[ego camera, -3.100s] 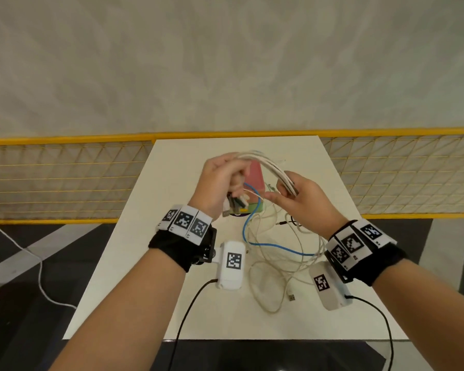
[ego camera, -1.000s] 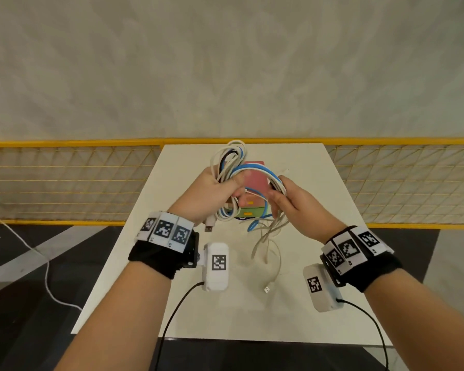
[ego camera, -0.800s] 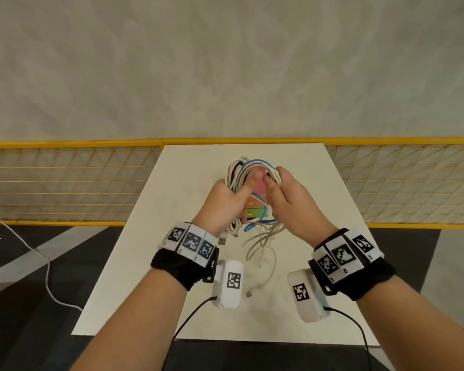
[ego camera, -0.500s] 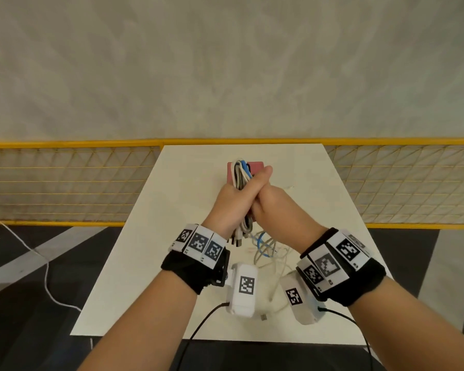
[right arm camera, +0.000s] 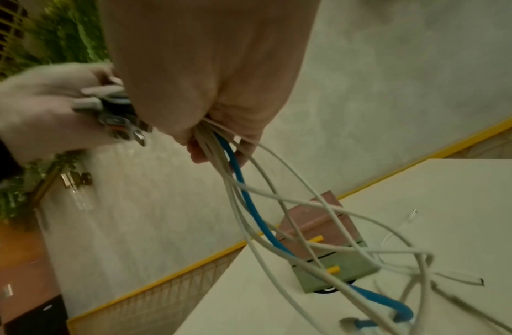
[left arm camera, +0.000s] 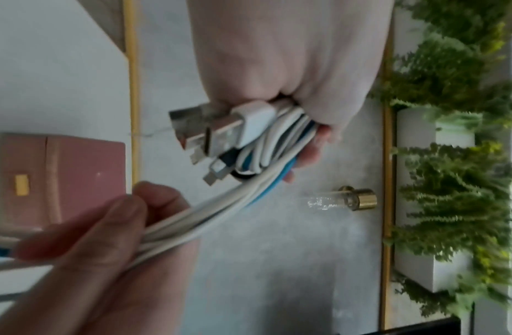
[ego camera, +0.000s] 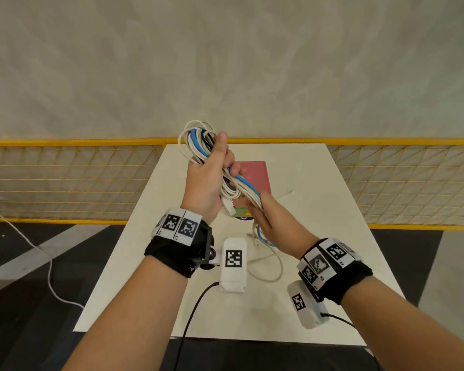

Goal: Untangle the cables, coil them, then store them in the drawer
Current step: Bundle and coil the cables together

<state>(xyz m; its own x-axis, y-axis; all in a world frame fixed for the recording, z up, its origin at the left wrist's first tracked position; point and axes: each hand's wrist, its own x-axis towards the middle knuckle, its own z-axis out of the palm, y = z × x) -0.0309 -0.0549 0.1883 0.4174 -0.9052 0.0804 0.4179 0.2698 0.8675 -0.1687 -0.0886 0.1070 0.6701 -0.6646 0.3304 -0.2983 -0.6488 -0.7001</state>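
A bundle of white, blue and dark cables (ego camera: 198, 141) is looped in my raised left hand (ego camera: 208, 172), which grips it above the table. Several USB plugs (left arm camera: 220, 129) stick out below that fist. My right hand (ego camera: 272, 220) holds the same strands (left arm camera: 220, 217) lower down, fingers curled round them. From it the loose tails (right arm camera: 320, 238) hang to the white table (ego camera: 319, 183), the blue one (right arm camera: 254, 217) among them. The small drawer unit (ego camera: 253, 175), pink on top and green below with yellow handles (right arm camera: 332, 269), stands behind my hands.
A yellow mesh fence (ego camera: 65, 180) runs behind the table, with a pale wall beyond. A white cord (ego camera: 38, 253) lies on the dark floor at left. Black leads (ego camera: 193, 311) trail from my wrist cameras over the table's near edge.
My left hand has risen with the coil, loops now above the fence line. My right hand has dropped away from it along the strands. The loose tails on the table have grown shorter.
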